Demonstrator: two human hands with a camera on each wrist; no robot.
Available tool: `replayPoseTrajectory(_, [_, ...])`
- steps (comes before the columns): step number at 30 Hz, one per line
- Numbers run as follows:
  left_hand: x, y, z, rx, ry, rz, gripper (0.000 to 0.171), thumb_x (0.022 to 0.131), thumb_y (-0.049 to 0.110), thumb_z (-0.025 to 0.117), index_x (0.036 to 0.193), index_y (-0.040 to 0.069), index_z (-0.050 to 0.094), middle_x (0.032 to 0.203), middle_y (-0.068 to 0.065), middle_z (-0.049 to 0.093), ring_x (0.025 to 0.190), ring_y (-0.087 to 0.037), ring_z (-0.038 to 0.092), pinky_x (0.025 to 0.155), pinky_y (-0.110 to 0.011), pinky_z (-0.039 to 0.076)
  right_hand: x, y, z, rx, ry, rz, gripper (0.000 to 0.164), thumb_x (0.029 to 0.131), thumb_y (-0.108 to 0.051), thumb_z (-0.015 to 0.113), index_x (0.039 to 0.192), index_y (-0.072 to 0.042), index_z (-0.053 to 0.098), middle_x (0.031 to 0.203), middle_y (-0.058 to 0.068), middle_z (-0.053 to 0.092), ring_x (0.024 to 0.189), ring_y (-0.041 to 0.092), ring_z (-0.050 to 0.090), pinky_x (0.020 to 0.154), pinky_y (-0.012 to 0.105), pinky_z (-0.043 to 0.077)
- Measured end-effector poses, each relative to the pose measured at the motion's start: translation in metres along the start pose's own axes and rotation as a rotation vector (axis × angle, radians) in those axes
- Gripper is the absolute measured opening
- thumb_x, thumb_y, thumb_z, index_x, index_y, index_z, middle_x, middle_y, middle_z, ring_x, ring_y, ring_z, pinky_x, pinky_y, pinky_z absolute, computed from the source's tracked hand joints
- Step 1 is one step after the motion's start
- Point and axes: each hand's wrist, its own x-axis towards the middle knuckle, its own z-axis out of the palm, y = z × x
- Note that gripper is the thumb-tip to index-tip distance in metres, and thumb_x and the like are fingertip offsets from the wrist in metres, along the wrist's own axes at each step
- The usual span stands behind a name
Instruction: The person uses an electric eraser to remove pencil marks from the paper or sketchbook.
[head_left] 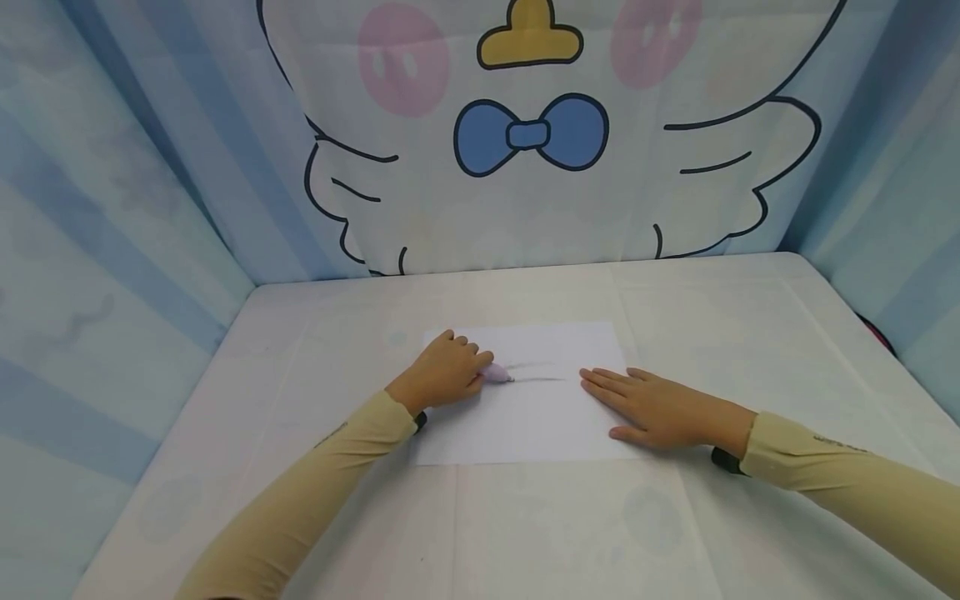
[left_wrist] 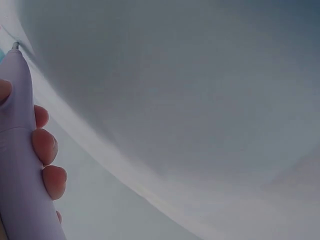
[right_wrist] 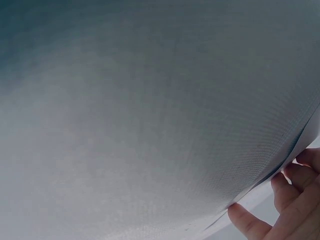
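Note:
A sheet of white paper (head_left: 525, 433) lies on the table. My left hand (head_left: 444, 371) grips a thick lavender pen-shaped tool (head_left: 495, 374) over its left half, with the narrow tip toward the right and close over the sheet. In the left wrist view the fingers (left_wrist: 45, 146) curl round the tool's body (left_wrist: 20, 165) and the thumb presses near the front, below a small metal tip (left_wrist: 15, 45). My right hand (head_left: 663, 408) rests flat at the paper's right edge, fingers straight and slightly spread; its fingertips also show in the right wrist view.
Two thin grey streaks (head_left: 538, 379) run rightward on the paper from near the tip. A pale cloth (head_left: 540, 525) covers the table. Behind it hangs a curtain (head_left: 525, 217) with a cartoon bow tie, and blue-and-white curtains (head_left: 97, 275) stand at both sides.

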Motion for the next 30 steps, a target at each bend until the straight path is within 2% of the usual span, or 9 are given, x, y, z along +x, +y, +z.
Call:
replayPoseTrajectory(8, [0.0017,0.0013,-0.0019,-0.013,0.012,0.019,0.011,0.089,0.025,0.057,0.094,0.015,0.060,0.073,0.000,0.063,0.066,-0.015,0.056,0.065,-0.029,0.038,0.0001,-0.0001,-0.0012,0.006,-0.013,0.008,0.071,0.095,-0.045,0.048,0.150,-0.009,0.020,0.158,0.006,0.017,0.144,0.026,0.023,0.110,0.052,0.027])
replayPoseTrajectory(22, [0.0027,0.0024,-0.0033,-0.008,0.016,0.024,0.013,0.089,0.025,0.057,0.097,0.015,0.062,0.076,-0.001,0.065,0.068,-0.016,0.059,0.070,-0.033,0.044,-0.0002,-0.0002,-0.0024,0.015,0.002,-0.004,0.071,0.095,-0.044,0.048,0.149,-0.008,0.021,0.158,0.007,0.019,0.144,0.027,0.024,0.109,0.053,0.027])
replayPoseTrajectory(30, [0.0056,0.0044,-0.0027,0.005,0.035,0.044,0.011,0.088,0.024,0.057,0.094,0.016,0.061,0.074,0.000,0.065,0.066,-0.015,0.057,0.066,-0.030,0.040,-0.0008,0.0004,-0.0019,0.020,0.013,-0.019,0.070,0.096,-0.045,0.046,0.149,-0.007,0.022,0.157,0.009,0.021,0.143,0.029,0.025,0.108,0.054,0.028])
